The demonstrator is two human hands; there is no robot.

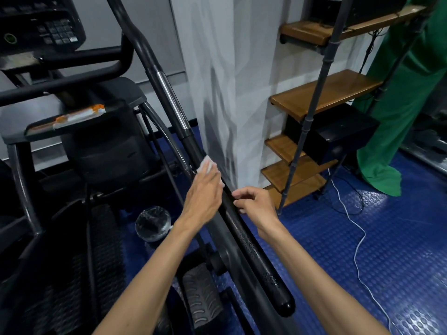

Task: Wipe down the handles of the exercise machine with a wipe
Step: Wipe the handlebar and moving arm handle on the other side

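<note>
The exercise machine's long black handle (261, 259) runs diagonally from upper left to lower right, with a chrome section (170, 95) higher up and a rounded end near the bottom. A white wipe (205, 164) lies against the handle under my left hand (204, 195), whose fingers press it onto the bar. My right hand (256, 205) is just to the right of the bar, fingers curled, thumb and fingertips touching the handle's side; I cannot tell if it grips the bar. The lower handle looks wet with droplets.
The machine's console (41, 25) and tray with an orange-and-white packet (79, 116) are at left. A lined bin (153, 223) stands on the blue floor below. Wooden shelves (324, 97) on a metal frame, a white pillar, a white cable and green cloth are at right.
</note>
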